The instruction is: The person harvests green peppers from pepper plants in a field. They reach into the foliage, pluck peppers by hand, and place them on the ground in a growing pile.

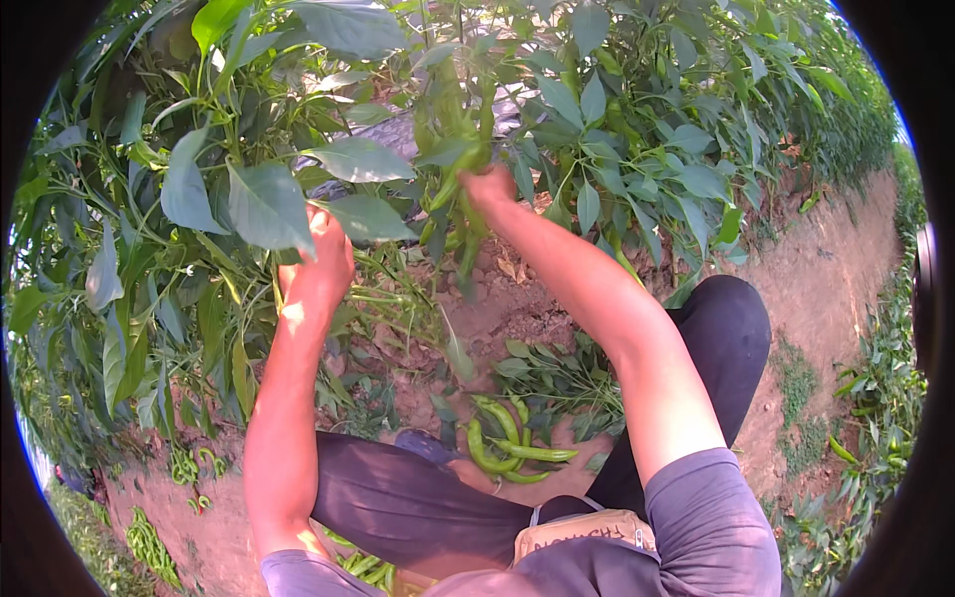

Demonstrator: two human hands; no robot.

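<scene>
Large pepper plants [597, 159] with broad leaves stand in front of me. Amid the foliage on the left is my left hand [323, 257], its fingers curled behind a big leaf [269, 206] that hides what they hold. Further right, my right hand [489, 189] is closed among hanging long green peppers [448, 184], which are blurred. It touches them, but its fingertips and their exact grip cannot be made out. Several picked green peppers [504, 438] lie in a small heap on the soil, beyond my bent leg.
Cut leafy stems [562, 383] lie beside the heap. More green peppers [363, 569] rest by my left hip, and another pile [149, 547] lies at lower left. A tan pouch [582, 532] sits at my waist. Bare soil [826, 269] runs along the right.
</scene>
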